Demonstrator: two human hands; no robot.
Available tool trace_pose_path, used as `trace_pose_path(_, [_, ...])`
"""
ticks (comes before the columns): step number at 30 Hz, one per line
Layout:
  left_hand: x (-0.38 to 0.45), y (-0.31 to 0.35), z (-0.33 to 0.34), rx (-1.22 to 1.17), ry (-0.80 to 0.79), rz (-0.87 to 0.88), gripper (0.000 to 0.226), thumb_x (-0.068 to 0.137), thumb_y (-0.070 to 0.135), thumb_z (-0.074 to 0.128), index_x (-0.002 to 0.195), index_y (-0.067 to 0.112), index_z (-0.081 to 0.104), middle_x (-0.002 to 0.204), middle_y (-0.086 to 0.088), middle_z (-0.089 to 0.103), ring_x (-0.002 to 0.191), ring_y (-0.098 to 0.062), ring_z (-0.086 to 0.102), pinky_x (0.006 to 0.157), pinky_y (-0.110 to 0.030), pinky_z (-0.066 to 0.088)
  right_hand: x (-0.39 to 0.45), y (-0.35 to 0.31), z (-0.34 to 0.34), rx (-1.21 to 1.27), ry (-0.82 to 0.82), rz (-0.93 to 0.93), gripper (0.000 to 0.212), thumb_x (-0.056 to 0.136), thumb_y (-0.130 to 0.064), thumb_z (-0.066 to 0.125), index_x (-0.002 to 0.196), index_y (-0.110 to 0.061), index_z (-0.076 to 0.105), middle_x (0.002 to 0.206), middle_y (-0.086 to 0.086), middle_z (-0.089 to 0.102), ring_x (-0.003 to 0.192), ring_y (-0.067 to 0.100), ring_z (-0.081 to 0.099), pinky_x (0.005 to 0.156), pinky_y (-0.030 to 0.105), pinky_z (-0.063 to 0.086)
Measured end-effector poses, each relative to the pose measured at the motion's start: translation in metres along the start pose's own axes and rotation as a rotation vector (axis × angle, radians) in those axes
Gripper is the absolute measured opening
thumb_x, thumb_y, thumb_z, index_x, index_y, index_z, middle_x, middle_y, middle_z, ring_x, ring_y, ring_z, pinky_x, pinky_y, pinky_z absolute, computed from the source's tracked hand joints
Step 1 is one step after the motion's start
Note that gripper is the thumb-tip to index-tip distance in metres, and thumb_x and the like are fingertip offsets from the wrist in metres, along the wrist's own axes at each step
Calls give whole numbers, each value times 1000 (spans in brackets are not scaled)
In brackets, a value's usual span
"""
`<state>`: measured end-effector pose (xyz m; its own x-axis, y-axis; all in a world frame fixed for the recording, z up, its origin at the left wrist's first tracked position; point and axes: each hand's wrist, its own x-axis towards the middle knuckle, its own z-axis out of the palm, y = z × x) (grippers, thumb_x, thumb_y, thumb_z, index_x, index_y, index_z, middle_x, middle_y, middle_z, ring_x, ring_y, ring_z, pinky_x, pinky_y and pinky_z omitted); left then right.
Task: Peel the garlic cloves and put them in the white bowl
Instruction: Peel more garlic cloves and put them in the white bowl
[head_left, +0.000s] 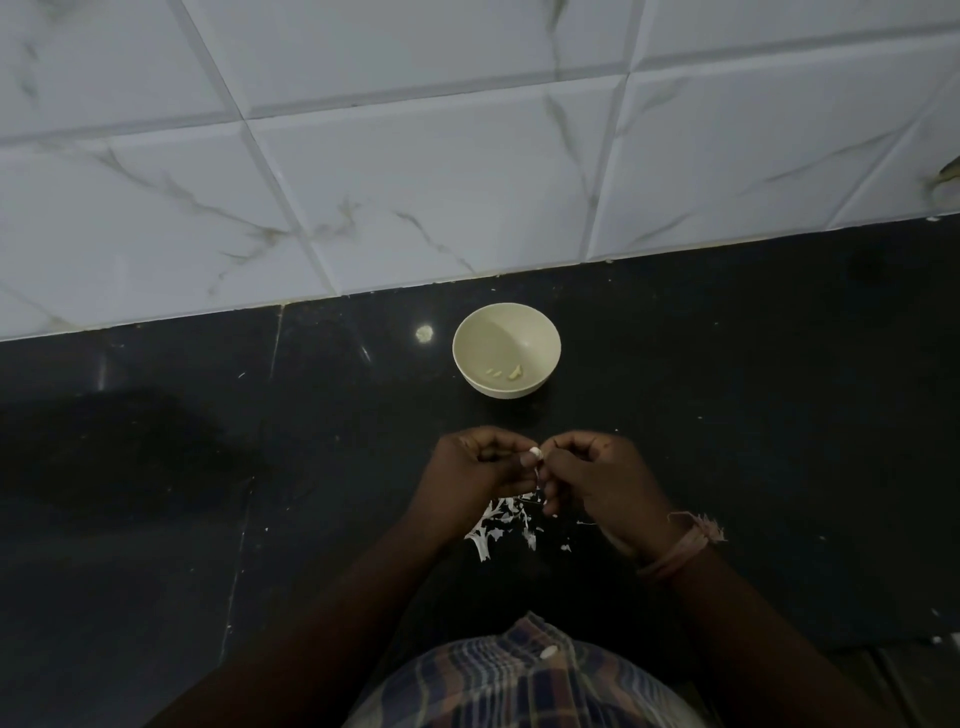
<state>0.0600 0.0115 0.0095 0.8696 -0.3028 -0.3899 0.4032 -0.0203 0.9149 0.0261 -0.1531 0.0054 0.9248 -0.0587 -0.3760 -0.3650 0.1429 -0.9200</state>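
Dark polished countertop (727, 389) runs below a wall of white marble-veined tiles (415, 156), and the light is low. Both hands are up over the counter, close together. The left hand (478, 467) has its fingers curled in, thumb and fingertips pinching a small pale garlic clove (535, 455) at the spot where the two hands meet. The right hand (597, 478) is curled too, fingertips pressed right against that same clove — whether it grips the clove itself or only a strip of skin, I cannot tell. A pinkish thread band (680, 551) circles the right wrist.

Beyond the hands, near the wall, sits the white bowl (506, 322), upright, with a few small peeled pieces (506, 372) lying at its bottom. Directly beneath the hands, a scatter of white garlic skins (498, 525) litters the counter — well apart from the bowl. At the bottom edge, a checked shirt (519, 686) shows.
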Motion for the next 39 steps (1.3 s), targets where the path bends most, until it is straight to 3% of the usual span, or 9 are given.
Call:
trace_pose_path(3, [-2, -7, -3, -55, 21, 18, 16, 91, -3, 69, 106, -9, 70, 97, -29, 73, 81, -27, 74, 77, -32, 63, -1, -2, 1, 46, -32, 24, 12, 96, 3, 60, 96, 11, 69, 76, 19, 66, 60, 22, 61, 58, 36, 58])
trace_pose_path(8, [-8, -14, -3, -36, 59, 73, 16, 90, -6, 68, 106, -4, 72, 93, -20, 77, 79, -25, 76, 72, -29, 61, -5, 4, 10, 72, -17, 49, 11, 95, -4, 65, 95, 6, 70, 75, 16, 68, 61, 24, 62, 61, 38, 59])
trace_pose_path(21, [-25, -22, 2, -82, 63, 69, 18, 91, -4, 68, 99, 7, 79, 92, -14, 79, 82, -22, 75, 73, -27, 60, -13, 16, 15, -58, -1, 46, 14, 99, -7, 60, 90, -3, 71, 65, 8, 63, 49, 16, 54, 44, 27, 48])
trace_pose_path(26, [-20, -34, 3, -388, 132, -97, 18, 92, -4, 63, 105, 3, 73, 92, -13, 76, 78, -18, 71, 73, -26, 60, -15, 22, 27, -70, 45, 50, 16, 101, -9, 57, 96, 2, 67, 65, 12, 57, 44, 19, 51, 42, 26, 45])
trace_pose_path(31, [-19, -39, 0, -620, 141, -249, 17, 97, 2, 58, 109, 5, 70, 85, -4, 76, 71, -9, 72, 65, -18, 59, -15, 29, 24, -69, 100, 87, 17, 100, -12, 59, 97, 3, 66, 67, 15, 61, 50, 23, 58, 46, 27, 49])
trace_pose_path(34, [-19, -41, 0, -584, 138, -250, 16, 95, 6, 61, 107, 6, 70, 85, -4, 77, 71, -10, 71, 64, -19, 59, -16, 29, 22, -76, 115, 40, 8, 96, -5, 64, 95, 1, 70, 77, 14, 73, 61, 21, 68, 55, 26, 56])
trace_pose_path(37, [-20, -42, -1, -502, 148, -220, 13, 96, 7, 61, 104, 8, 71, 86, -6, 77, 70, -11, 72, 62, -20, 58, -15, 28, 22, -119, 137, -13, 10, 93, 1, 64, 94, -5, 72, 84, 9, 77, 76, 23, 76, 69, 35, 63])
trace_pose_path(39, [-19, -43, -2, -476, 164, -182, 13, 96, 5, 61, 103, 7, 71, 87, -9, 78, 71, -13, 72, 63, -22, 59, -15, 25, 23, -169, 159, -44, 10, 93, 0, 65, 93, -8, 72, 83, 7, 77, 74, 23, 76, 67, 36, 63])
